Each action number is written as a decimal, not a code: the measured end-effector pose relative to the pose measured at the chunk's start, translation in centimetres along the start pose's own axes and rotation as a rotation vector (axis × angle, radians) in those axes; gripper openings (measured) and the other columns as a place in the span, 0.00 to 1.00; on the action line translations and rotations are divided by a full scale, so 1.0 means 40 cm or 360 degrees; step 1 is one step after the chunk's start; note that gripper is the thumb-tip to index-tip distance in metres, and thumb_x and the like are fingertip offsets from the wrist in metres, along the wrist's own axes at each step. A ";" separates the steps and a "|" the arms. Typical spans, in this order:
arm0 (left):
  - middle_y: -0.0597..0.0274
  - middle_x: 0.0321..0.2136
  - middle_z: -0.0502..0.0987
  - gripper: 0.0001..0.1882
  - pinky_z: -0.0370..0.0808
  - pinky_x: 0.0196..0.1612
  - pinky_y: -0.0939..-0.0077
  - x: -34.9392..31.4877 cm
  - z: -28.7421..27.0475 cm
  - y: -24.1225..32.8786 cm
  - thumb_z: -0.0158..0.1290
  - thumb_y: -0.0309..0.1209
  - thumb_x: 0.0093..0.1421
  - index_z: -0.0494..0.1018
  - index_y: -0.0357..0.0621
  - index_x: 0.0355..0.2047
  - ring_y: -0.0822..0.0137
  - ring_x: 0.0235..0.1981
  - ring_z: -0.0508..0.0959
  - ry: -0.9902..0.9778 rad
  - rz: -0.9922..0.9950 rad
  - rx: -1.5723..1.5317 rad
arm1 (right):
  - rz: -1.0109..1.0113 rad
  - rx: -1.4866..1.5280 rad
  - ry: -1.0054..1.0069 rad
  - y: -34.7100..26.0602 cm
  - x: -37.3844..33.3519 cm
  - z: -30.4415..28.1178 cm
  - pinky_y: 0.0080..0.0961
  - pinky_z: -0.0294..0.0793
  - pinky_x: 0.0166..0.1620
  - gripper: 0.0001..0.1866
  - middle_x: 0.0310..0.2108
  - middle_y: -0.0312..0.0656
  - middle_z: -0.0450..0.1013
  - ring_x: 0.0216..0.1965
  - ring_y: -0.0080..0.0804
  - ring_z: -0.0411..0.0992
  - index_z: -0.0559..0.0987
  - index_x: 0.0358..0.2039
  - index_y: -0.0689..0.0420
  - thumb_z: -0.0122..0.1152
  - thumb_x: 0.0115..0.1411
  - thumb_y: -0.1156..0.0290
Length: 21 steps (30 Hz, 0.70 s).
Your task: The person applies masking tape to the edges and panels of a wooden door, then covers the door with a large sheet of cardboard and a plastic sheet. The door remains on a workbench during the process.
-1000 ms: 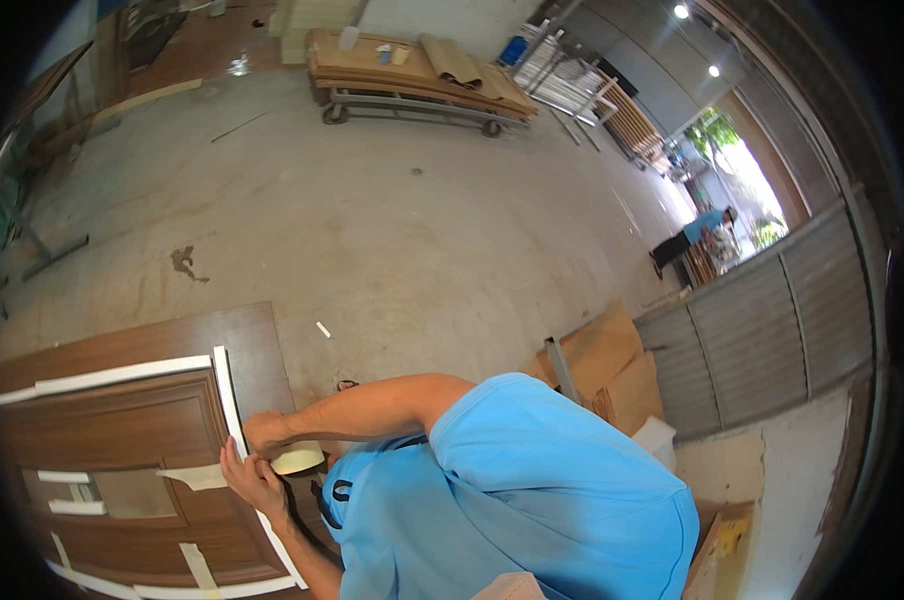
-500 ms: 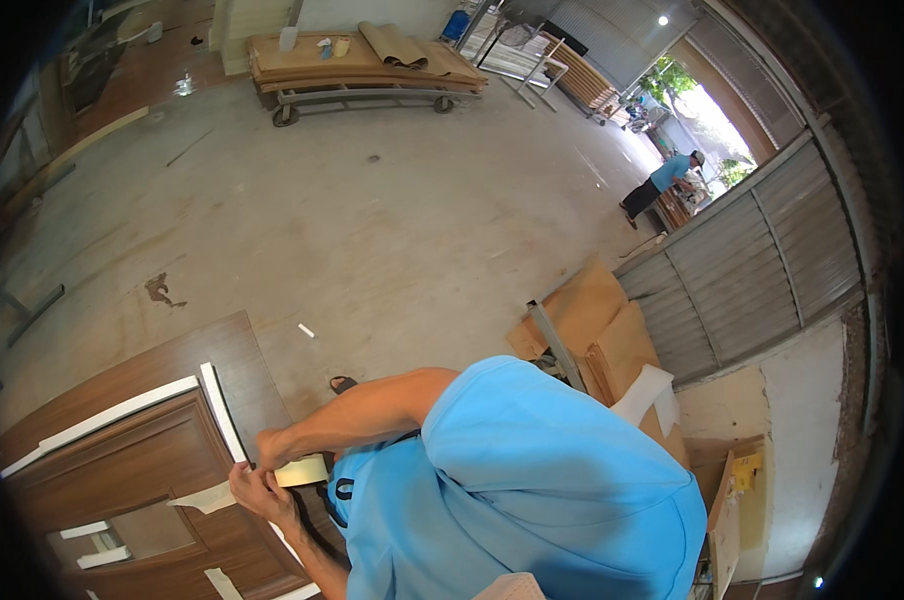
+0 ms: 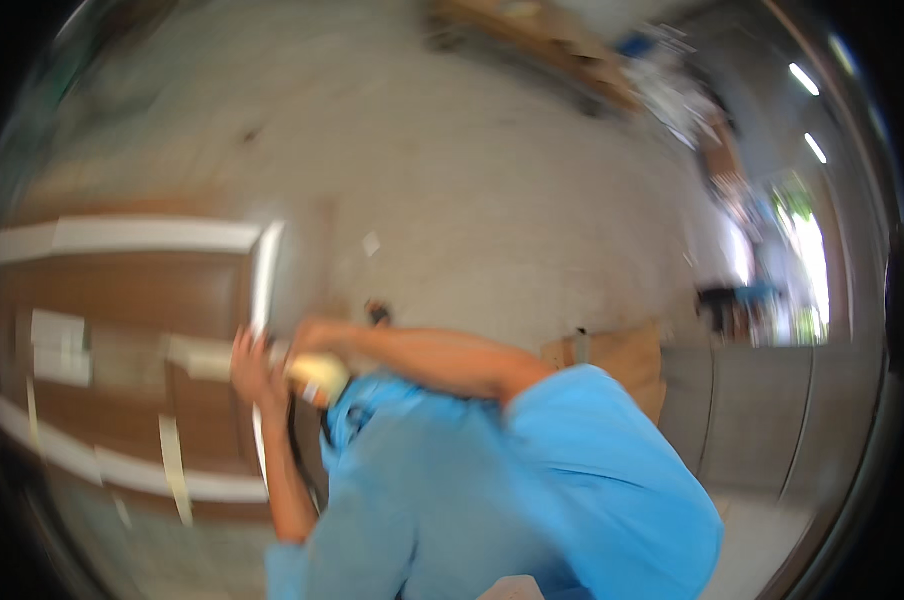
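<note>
A brown door panel (image 3: 122,290) lies flat at the person's left, edged with white strips: a long strip (image 3: 152,235) on its far side, an end strip (image 3: 266,270) on the side by the hands, and a near strip (image 3: 202,488). The left hand (image 3: 259,372) is at the panel's right end, over the end strip, its fingers pointing away from the body and fairly straight; whether it pinches anything I cannot tell. The right hand (image 3: 314,340) is just beside it, bent inward, and a roll of cream tape (image 3: 322,373) shows right under it, close to the person's blue shirt (image 3: 612,460). How far the right hand is closed, and whether it has hold of the roll, I cannot tell (the whole view is smeared by motion).

A pale band of tape (image 3: 202,358) runs across the panel up to the left hand, and a shorter tape piece (image 3: 175,470) crosses the near strip. A white block (image 3: 62,350) sits toward the panel's left.

Beyond, a small white scrap (image 3: 372,243) lies on the grey floor (image 3: 472,180), brown cardboard (image 3: 622,370) stands at the right, and a person in blue (image 3: 757,295) is near the bright doorway.
</note>
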<state>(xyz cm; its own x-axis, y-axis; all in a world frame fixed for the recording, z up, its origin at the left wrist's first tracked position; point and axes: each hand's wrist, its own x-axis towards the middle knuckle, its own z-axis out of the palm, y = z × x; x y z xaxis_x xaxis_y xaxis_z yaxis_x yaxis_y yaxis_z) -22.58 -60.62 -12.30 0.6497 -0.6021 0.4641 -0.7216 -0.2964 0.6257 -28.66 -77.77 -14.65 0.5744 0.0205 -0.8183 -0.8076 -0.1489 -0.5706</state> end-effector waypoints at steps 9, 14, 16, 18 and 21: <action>0.56 0.68 0.57 0.42 0.46 0.69 0.44 0.026 -0.058 0.080 0.65 0.40 0.49 0.62 0.51 0.64 0.48 0.71 0.50 -0.0439 -0.0331 0.0246 | 0.0130 -0.0061 -0.0338 -0.076 -0.164 -0.060 0.24 0.69 0.25 0.07 0.22 0.33 0.72 0.24 0.20 0.70 0.79 0.26 0.56 0.59 0.57 0.69; 0.53 0.67 0.58 0.40 0.45 0.69 0.42 0.028 -0.093 0.099 0.61 0.45 0.54 0.61 0.45 0.64 0.47 0.70 0.51 -0.0291 -0.0434 0.0230 | 0.0015 -0.0032 -0.0253 -0.047 -0.224 -0.191 0.22 0.68 0.26 0.08 0.23 0.33 0.73 0.23 0.20 0.70 0.78 0.25 0.57 0.60 0.56 0.66; 0.52 0.67 0.58 0.37 0.45 0.68 0.42 0.007 -0.102 0.105 0.59 0.45 0.57 0.62 0.44 0.64 0.46 0.70 0.51 -0.0202 -0.0560 0.0285 | -0.0036 -0.0025 -0.0176 -0.033 -0.256 -0.242 0.22 0.69 0.26 0.08 0.23 0.33 0.73 0.24 0.20 0.70 0.78 0.26 0.58 0.59 0.57 0.67; 0.50 0.66 0.58 0.35 0.46 0.68 0.43 -0.012 -0.094 0.108 0.57 0.45 0.60 0.63 0.43 0.63 0.46 0.70 0.52 -0.0080 -0.0702 0.0345 | -0.0054 -0.0005 -0.0059 -0.015 -0.272 -0.280 0.22 0.69 0.26 0.08 0.23 0.33 0.73 0.24 0.20 0.70 0.78 0.26 0.58 0.59 0.57 0.68; 0.49 0.66 0.58 0.31 0.47 0.68 0.44 -0.028 -0.046 0.107 0.54 0.42 0.63 0.64 0.41 0.62 0.46 0.70 0.51 0.0076 -0.0860 0.0394 | -0.0098 0.0067 0.0051 0.039 -0.274 -0.330 0.22 0.69 0.27 0.07 0.23 0.34 0.74 0.24 0.20 0.70 0.78 0.25 0.59 0.60 0.57 0.69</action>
<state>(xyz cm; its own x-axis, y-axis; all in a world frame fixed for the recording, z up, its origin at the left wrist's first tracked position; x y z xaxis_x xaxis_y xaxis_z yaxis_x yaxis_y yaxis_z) -25.94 -59.86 -8.98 0.9463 -0.2854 0.1520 -0.3163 -0.7188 0.6191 -34.47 -91.28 -5.67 0.6265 -0.0038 -0.7794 -0.7752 -0.1069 -0.6226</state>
